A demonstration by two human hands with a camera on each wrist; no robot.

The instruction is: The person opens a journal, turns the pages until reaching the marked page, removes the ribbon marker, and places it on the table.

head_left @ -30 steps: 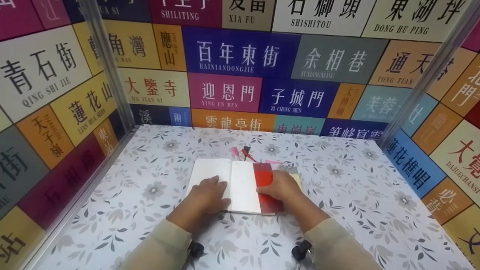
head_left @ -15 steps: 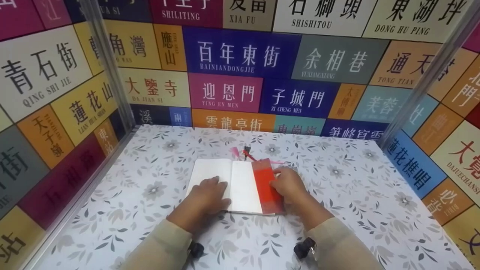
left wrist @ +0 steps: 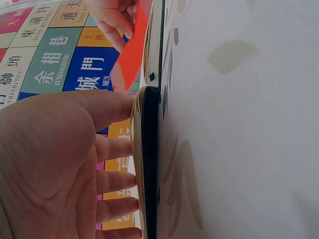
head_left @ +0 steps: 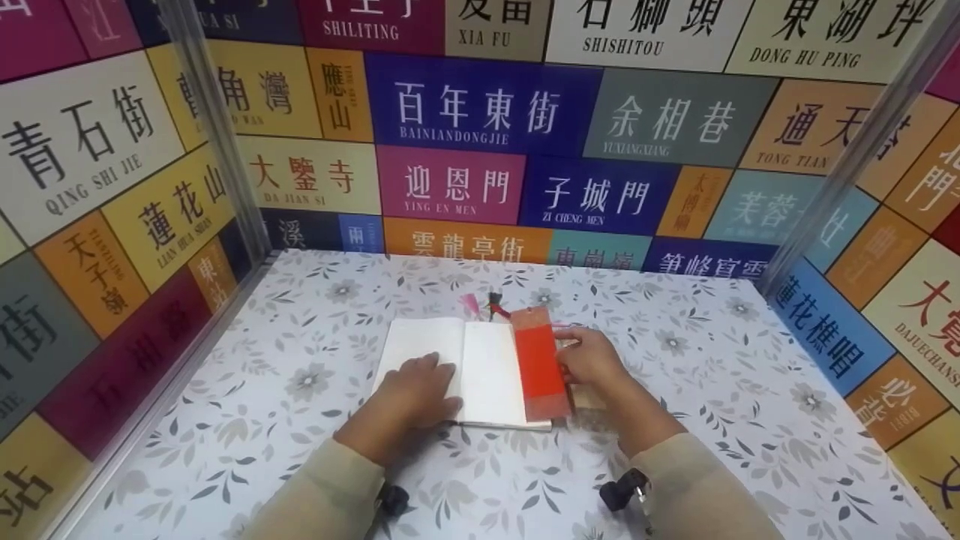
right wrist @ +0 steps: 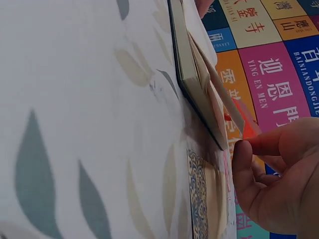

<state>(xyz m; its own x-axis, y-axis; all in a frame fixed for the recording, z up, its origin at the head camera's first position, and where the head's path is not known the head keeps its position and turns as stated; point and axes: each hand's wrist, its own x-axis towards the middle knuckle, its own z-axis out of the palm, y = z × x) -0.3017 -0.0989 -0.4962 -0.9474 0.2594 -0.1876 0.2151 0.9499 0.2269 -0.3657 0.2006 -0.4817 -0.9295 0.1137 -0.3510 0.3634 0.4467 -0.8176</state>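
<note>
An open book with blank white pages lies on the table. My left hand rests on its left page, the fingers extended and their tips pressing the paper in the left wrist view. Over the right page's outer edge is a red bookmark with paler ends. My right hand pinches the bookmark's right edge between thumb and forefinger. In the right wrist view the bookmark is tilted up off the page. Beneath the right hand lies a tan card with a blue patterned border.
Pink and dark tassels lie beyond the book's top edge, with a red cord near them. A floral cloth covers the table. Panels with colourful lettered signs stand around the back and sides.
My right hand has moved to the right and pinches the bookmark by its edge. The bookmark has shifted slightly right and away from me, and turned. The left hand stays in place.
</note>
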